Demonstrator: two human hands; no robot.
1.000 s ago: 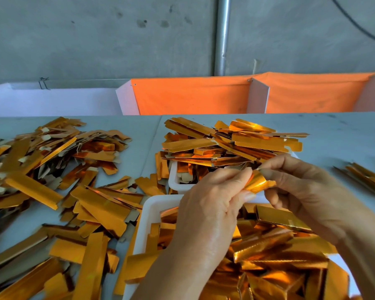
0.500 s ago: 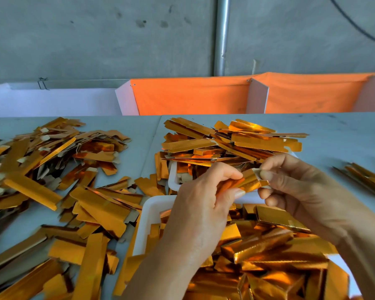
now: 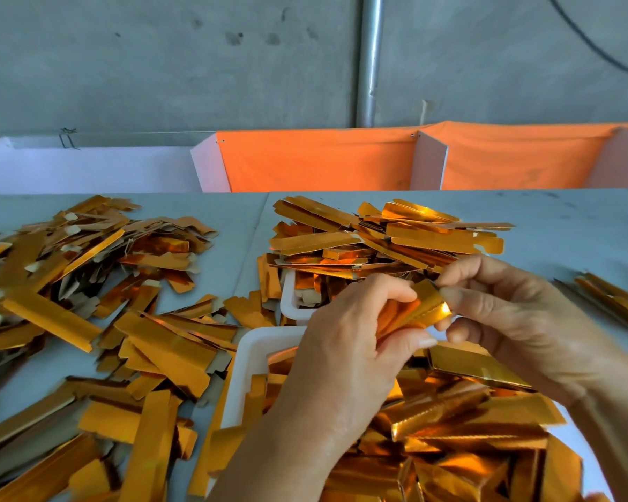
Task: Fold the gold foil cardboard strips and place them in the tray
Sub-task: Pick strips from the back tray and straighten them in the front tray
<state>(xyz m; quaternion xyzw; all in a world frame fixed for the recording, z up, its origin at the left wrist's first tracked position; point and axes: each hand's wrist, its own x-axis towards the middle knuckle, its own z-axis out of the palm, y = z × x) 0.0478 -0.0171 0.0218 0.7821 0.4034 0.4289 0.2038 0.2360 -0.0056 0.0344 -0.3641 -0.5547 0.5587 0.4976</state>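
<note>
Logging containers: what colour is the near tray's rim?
White, plain; the near tray shows best in the head view.

Strip piles [image 3: 87,284] flanking heaped tray [image 3: 254,356]

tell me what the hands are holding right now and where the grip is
One gold foil strip, pinched by both hands: the left hand grips its left part, the right hand its right end, above the white tray.

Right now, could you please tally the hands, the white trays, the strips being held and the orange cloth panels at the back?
Hands: 2, left hand and right hand
White trays: 2, near tray and far tray
Held strip: 1
Orange cloth panels: 2, and
Total: 7
</note>
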